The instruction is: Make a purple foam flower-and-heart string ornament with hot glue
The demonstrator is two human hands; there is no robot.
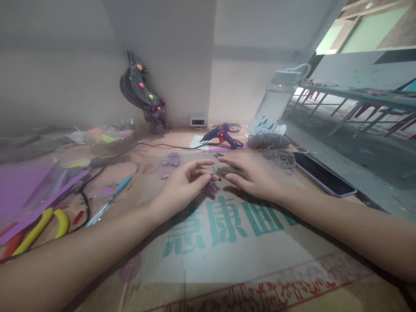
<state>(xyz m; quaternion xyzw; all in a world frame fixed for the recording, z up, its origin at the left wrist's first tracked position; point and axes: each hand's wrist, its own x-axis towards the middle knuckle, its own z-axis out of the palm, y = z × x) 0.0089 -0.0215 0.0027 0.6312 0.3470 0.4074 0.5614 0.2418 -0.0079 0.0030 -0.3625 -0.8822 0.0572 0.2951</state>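
Observation:
My left hand (186,182) hovers over the printed cardboard (201,273). Its index finger is stretched out and apart from the thumb, while the other fingers curl loosely behind. Just under these fingertips is a small purple flower-like piece (212,187); I see no clear grip on it. Facing it from the right, my right hand (250,175) has thumb and index finger apart and nothing between them. More small purple pieces (172,159) lie beyond the left hand. A blue glue gun (224,135) with a small red light rests on the table behind both hands.
Grey yarn (269,143), a phone (325,175) and a clear water bottle (274,104) stand or lie at the right. A dark crescent-shaped decoration (141,89) with coloured dots leans on the wall. At left are purple sheets (24,184), yellow-handled tools (35,232) and a pen (110,199).

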